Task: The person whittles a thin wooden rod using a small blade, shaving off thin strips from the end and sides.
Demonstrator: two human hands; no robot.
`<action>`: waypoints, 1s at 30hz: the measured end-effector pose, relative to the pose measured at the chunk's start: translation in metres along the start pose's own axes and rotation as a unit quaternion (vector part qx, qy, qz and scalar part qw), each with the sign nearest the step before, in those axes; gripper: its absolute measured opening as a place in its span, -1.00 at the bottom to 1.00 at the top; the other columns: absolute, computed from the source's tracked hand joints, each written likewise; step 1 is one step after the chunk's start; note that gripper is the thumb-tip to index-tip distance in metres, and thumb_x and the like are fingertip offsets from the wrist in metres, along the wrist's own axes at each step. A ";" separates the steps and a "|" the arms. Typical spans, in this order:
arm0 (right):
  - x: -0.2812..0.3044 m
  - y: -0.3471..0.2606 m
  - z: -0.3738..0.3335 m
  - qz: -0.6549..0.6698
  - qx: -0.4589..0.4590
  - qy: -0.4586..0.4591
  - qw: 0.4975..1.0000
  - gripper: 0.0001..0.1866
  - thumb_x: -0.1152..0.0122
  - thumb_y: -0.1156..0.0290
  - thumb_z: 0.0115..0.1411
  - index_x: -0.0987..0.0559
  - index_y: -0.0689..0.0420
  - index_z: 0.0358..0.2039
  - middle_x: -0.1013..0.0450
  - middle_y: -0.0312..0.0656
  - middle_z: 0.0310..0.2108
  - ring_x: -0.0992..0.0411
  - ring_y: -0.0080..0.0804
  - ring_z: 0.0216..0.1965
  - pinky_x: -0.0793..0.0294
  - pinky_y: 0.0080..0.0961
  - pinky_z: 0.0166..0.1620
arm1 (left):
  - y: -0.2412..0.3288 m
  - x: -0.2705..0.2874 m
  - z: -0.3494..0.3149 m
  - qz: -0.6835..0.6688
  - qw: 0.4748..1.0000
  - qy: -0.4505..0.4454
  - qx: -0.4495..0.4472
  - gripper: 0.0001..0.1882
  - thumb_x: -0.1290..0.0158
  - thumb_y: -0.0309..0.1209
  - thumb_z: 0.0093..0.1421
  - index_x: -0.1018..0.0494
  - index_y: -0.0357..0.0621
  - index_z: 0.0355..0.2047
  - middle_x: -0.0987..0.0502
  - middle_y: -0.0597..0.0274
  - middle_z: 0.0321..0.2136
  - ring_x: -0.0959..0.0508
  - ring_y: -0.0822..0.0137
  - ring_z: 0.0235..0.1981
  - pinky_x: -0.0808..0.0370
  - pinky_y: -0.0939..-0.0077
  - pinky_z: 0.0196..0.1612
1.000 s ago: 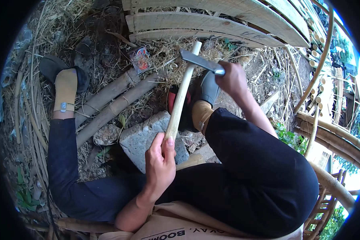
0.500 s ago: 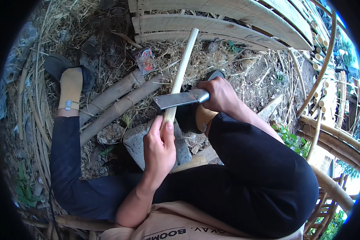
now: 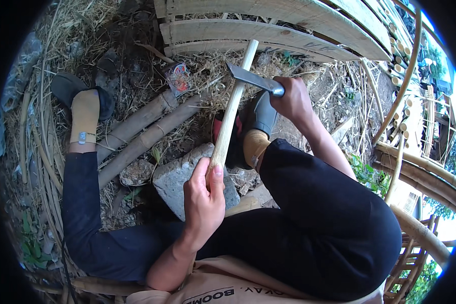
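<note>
My left hand is closed round the lower end of a pale, peeled wooden stick, which slants up and away to the right. My right hand grips the handle of a machete with a short, broad steel blade and a metal collar. The blade lies across the stick's upper part and appears to touch it. Fingers hide most of the machete's handle. Beneath my left hand is a grey stone block, partly covered by the hand.
Slatted wooden boards stand at the far side. Two bamboo poles lie left of the stone, near a small red packet. My shoe is close below the blade. Straw litters the ground; stacked bamboo is at right.
The machete has moved up and away along the stick, from just above my left hand to near the far end. My left hand keeps its hold almost in place.
</note>
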State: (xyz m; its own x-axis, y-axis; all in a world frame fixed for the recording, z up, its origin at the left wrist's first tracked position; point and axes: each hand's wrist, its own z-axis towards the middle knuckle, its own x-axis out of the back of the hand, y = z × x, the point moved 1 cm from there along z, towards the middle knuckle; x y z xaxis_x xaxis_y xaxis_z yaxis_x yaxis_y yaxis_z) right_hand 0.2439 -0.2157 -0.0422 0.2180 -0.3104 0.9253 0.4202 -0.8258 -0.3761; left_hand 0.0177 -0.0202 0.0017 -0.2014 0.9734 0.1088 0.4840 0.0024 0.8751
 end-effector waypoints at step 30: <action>0.011 -0.003 0.005 -0.074 -0.036 0.013 0.997 -0.78 -0.25 0.41 -0.10 -0.69 0.08 -0.37 -0.56 0.05 -0.52 -0.58 0.06 -0.41 -0.59 -0.08 -0.23 | -0.001 0.010 -0.007 -0.010 1.000 0.002 0.009 -0.70 0.12 -0.26 0.49 -0.41 -0.27 -0.24 -0.27 0.44 -0.61 -0.25 0.64 -0.58 -0.19 0.67 -0.52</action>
State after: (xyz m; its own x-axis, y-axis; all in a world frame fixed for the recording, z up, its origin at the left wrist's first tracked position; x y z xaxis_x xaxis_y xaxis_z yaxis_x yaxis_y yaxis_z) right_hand 0.2494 -0.2143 -0.0310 0.1346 -0.1943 0.9717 0.3810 -0.8951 -0.2318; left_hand 0.0092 -0.0116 0.0052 -0.2138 0.9724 0.0939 0.4959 0.0253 0.8680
